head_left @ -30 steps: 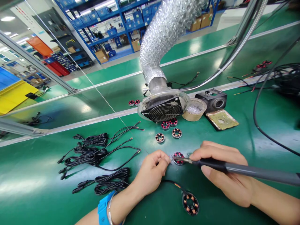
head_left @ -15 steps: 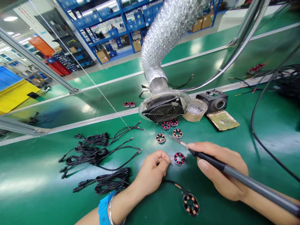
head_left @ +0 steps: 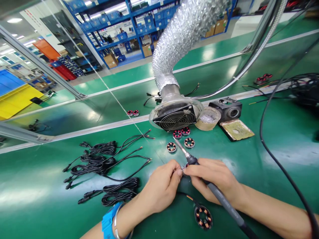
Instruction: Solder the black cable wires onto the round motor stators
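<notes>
Nearest the camera, a wound coil ring [head_left: 203, 217] lies flat on the green bench [head_left: 37, 199], a thin wire running up from it toward the hands. Left hand [head_left: 161, 187], blue wristband [head_left: 108, 221] on the wrist, is curled with thumb and fingertips pinched together on something tiny; what it is cannot be made out. Right hand [head_left: 211, 181] meets it fingertip to fingertip, fingers wrapped tight round the soldering iron [head_left: 199, 171]. The iron's long axis runs on a diagonal: dark handle trailing back toward the lower right, metal tip aimed up and to the left, away from the person, raised above the bench and pointing at the loose rings. A small coil ring under the two hands is almost wholly hidden.

Left of the hands, bundles of black cables [head_left: 104, 166] lie coiled, their bare ends pointing right.

Just past the tip, four small coil rings [head_left: 171, 147] sit in a loose cluster. Behind them the fume extractor hood [head_left: 174, 116] faces down at the bench, its foil duct [head_left: 181, 36] rising out of frame. Beside it a round pot [head_left: 208, 118] holds a silvery, wiry mass. Next along, a black iron stand [head_left: 227, 109] and a flat tray holding a yellowed sponge [head_left: 236, 128] with a hole in its middle.

Farthest off, blue racks [head_left: 129, 30] hold blue bins and cardboard boxes
</notes>
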Tool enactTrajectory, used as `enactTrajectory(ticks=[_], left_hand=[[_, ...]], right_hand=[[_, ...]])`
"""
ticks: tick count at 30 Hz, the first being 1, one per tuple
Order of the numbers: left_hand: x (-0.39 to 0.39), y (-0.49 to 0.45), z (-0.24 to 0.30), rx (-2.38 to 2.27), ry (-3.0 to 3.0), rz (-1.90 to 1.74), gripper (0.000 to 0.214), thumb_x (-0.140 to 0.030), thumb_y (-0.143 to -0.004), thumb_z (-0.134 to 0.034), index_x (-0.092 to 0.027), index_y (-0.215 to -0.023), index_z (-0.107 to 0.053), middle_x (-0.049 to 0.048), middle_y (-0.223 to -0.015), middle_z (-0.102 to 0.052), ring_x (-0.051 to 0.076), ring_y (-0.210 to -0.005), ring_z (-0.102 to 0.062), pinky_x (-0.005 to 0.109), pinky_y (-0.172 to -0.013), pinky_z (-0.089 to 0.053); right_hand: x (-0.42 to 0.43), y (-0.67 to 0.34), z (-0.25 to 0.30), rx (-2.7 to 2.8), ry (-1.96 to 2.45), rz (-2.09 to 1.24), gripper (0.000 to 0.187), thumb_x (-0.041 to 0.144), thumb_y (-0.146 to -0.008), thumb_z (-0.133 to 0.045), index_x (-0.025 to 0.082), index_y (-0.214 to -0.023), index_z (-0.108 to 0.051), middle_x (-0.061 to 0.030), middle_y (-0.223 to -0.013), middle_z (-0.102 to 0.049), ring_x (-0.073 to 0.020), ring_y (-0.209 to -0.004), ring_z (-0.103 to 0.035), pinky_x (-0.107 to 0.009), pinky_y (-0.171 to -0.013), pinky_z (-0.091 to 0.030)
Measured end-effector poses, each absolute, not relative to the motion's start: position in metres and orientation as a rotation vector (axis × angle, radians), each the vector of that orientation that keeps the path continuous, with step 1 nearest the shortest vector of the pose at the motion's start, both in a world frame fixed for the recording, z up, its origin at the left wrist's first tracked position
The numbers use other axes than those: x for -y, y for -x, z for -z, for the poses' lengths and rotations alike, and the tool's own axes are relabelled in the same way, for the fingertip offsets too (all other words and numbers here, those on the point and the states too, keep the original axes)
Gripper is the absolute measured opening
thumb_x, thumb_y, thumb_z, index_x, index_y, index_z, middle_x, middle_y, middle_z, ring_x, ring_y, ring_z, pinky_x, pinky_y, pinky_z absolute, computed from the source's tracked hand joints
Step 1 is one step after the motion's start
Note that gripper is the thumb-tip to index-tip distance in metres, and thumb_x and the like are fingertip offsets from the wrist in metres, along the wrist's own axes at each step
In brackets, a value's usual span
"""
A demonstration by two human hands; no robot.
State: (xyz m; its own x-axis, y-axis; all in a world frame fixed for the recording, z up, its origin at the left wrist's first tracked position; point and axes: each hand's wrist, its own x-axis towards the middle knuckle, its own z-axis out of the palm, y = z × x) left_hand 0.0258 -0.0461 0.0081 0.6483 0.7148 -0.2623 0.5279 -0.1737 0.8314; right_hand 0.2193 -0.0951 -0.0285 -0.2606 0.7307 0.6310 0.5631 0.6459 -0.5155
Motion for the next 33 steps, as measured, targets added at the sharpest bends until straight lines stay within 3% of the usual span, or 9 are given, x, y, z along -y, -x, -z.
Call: enactTrajectory(ticks=[10,17,23,33], left_hand=[[0.045,-0.025,0.001,-0.941,-1.632,-0.241,0.025,-0.037,-0.1,-0.04,-0.02,-0.082,-0.047,-0.0034,-0.071,-0.052,0.013,-0.067,-0.047,0.025,-0.064,-0.035],[0.043,-0.027,0.011,-0.883,-1.38,-0.25,0.033,-0.043,-0.095,-0.046,-0.019,-0.073,-0.046,-0.0062,-0.059,-0.044,0.009,-0.054,-0.033,0.023,-0.054,-0.027],[0.044,-0.029,0.016,-0.96,-1.305,-0.308,0.03,-0.042,-0.091,-0.051,-0.019,-0.073,-0.048,-0.0085,-0.052,-0.039,0.008,-0.049,-0.025,0.024,-0.049,-0.019],[0.046,-0.034,0.015,-1.052,-1.271,-0.383,0.026,-0.038,-0.089,-0.051,-0.018,-0.072,-0.048,-0.0089,-0.051,-0.037,0.007,-0.047,-0.024,0.022,-0.047,-0.019]], right_hand=[[0.1,-0.213,0.028,1.995,1.004,-0.24,0.036,0.003,-0.086,-0.05,0.02,-0.117,-0.057,0.0016,-0.07,-0.053,-0.0125,-0.058,-0.049,-0.024,-0.055,-0.04],[0.096,-0.213,0.032,1.913,0.965,-0.257,0.035,0.003,-0.088,-0.05,0.022,-0.116,-0.057,-0.0001,-0.075,-0.06,-0.0131,-0.061,-0.053,-0.023,-0.056,-0.042],[0.096,-0.231,0.028,2.014,0.965,-0.506,0.042,0.005,-0.081,-0.056,0.021,-0.12,-0.054,-0.0015,-0.093,-0.069,-0.0134,-0.074,-0.064,-0.025,-0.07,-0.049],[0.088,-0.214,0.035,1.761,1.119,-0.55,0.029,0.004,-0.087,-0.052,0.022,-0.11,-0.057,-0.0009,-0.091,-0.068,-0.0106,-0.076,-0.066,-0.02,-0.073,-0.053]])
